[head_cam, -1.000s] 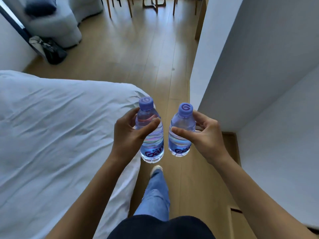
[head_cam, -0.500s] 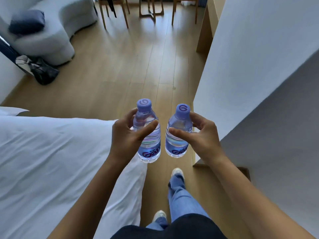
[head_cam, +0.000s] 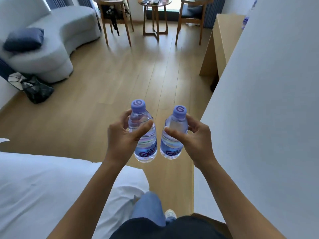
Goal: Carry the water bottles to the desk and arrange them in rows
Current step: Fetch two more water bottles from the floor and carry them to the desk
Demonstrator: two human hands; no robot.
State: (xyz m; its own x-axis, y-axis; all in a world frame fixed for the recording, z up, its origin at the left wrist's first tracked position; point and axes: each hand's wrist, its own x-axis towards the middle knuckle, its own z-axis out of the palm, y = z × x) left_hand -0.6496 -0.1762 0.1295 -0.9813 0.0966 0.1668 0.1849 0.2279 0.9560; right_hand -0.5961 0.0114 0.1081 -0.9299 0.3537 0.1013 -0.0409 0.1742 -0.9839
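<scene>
I carry two small clear water bottles with purple caps, upright, side by side above the wooden floor. My left hand (head_cam: 121, 137) grips the left bottle (head_cam: 146, 147) around its middle. The right bottle (head_cam: 172, 145) is held by my right hand (head_cam: 195, 140), thumb across its front. A light wooden desk (head_cam: 215, 44) stands far right, partly hidden by the white wall (head_cam: 267, 100). Another purple-labelled bottle (head_cam: 245, 21) peeks out past the wall's edge above the desk.
A white bed (head_cam: 43, 187) fills the lower left. A grey sofa (head_cam: 57, 42) with a dark cushion and a dark bag (head_cam: 34, 90) lie far left. A round table (head_cam: 155, 7) and two wooden chairs stand ahead. My leg and shoe show below.
I have walked forward along the passage: the bed has slid back, and the desk, table and chairs have come into view. Both hands keep their hold on the bottles.
</scene>
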